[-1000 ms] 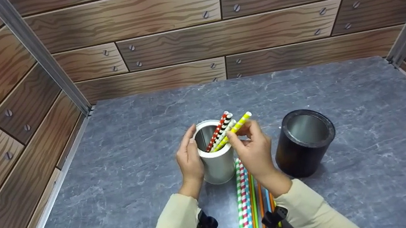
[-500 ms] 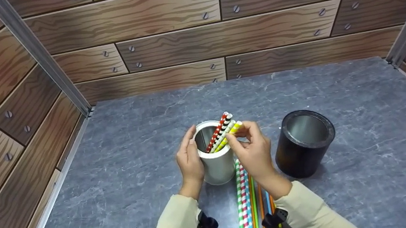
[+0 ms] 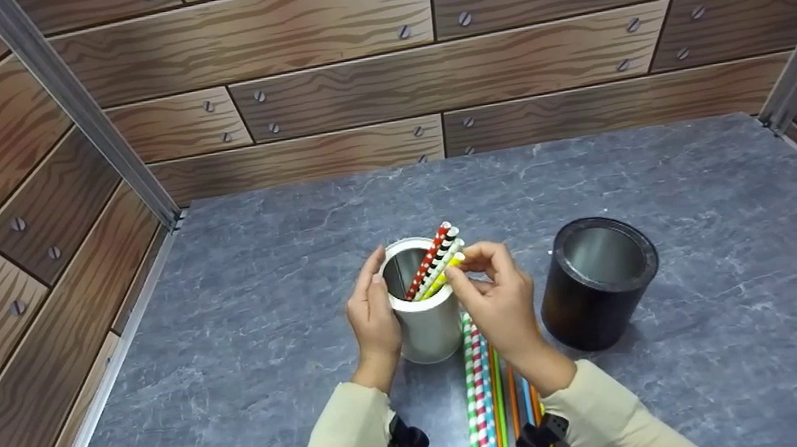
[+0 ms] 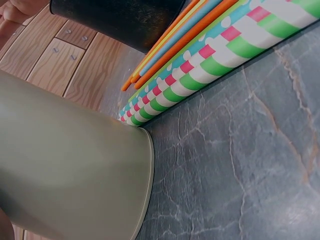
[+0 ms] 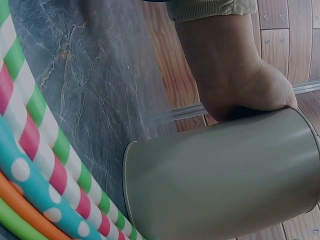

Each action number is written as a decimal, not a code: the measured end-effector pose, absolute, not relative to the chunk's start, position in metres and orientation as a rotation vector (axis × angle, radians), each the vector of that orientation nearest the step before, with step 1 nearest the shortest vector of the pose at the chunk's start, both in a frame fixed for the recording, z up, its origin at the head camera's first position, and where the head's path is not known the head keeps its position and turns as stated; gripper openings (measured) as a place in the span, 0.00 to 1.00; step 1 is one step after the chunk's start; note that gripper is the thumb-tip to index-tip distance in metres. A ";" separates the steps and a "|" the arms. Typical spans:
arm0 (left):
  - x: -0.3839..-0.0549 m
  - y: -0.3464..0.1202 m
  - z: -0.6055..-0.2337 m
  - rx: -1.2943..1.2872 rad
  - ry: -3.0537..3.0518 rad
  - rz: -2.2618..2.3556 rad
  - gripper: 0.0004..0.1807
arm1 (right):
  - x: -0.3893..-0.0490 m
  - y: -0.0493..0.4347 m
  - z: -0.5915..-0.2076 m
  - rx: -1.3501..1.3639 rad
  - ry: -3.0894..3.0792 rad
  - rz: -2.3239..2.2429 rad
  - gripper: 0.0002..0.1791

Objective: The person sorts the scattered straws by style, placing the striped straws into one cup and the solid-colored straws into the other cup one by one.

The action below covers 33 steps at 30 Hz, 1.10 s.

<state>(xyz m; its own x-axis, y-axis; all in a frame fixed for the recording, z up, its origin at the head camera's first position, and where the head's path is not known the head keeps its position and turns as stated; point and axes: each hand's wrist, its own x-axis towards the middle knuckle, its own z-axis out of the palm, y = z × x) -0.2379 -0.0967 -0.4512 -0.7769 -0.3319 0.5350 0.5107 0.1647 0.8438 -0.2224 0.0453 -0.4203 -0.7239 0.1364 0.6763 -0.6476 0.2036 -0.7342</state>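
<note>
A pale grey canister (image 3: pixel 430 335) with a white rim stands upright on the table. My left hand (image 3: pixel 373 322) holds its left side, thumb in front and fingers behind. Inside lean a red dotted straw (image 3: pixel 429 259), a black-and-white striped straw (image 3: pixel 443 244) and a pale speckled straw (image 3: pixel 450 253), top ends above the rim. My right hand (image 3: pixel 502 305) pinches a yellow-and-white paper straw (image 3: pixel 442 283) near its top at the right rim; its lower end is inside the canister. In the right wrist view the left hand (image 5: pixel 250 90) lies against the canister (image 5: pixel 220 175).
Right of the canister lies a row of straws: green-striped (image 3: pixel 471 401), pink-striped (image 3: pixel 480 407), blue dotted (image 4: pixel 240 19), and several thin plain ones, including an orange straw (image 3: pixel 515 418). A black canister (image 3: pixel 593 314) stands farther right. Wood-patterned walls (image 3: pixel 355 95) enclose the table.
My right hand has let the yellow straw sink down and left into the canister, so its top now sits near the rim beside the others. The left hand stays on the canister.
</note>
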 end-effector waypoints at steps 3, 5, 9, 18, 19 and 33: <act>-0.238 -0.097 -0.451 -0.178 -1.802 -1.679 0.19 | -0.220 0.047 -0.421 0.493 -1.822 1.636 0.12; -0.238 -0.097 -0.451 -0.183 -1.803 -1.676 0.19 | -0.219 0.048 -0.422 0.508 -1.790 1.678 0.12; -0.238 -0.097 -0.451 -0.186 -1.811 -1.667 0.19 | -0.214 0.054 -0.421 0.503 -1.742 1.727 0.11; -0.237 -0.097 -0.451 -0.173 -1.832 -1.682 0.20 | -0.200 0.071 -0.419 0.375 -1.786 1.800 0.13; -0.237 -0.097 -0.451 -0.170 -1.832 -1.683 0.20 | -0.199 0.073 -0.418 0.356 -1.807 1.801 0.13; -0.238 -0.098 -0.452 -0.186 -1.826 -1.676 0.20 | -0.188 0.085 -0.428 0.107 -2.268 1.675 0.14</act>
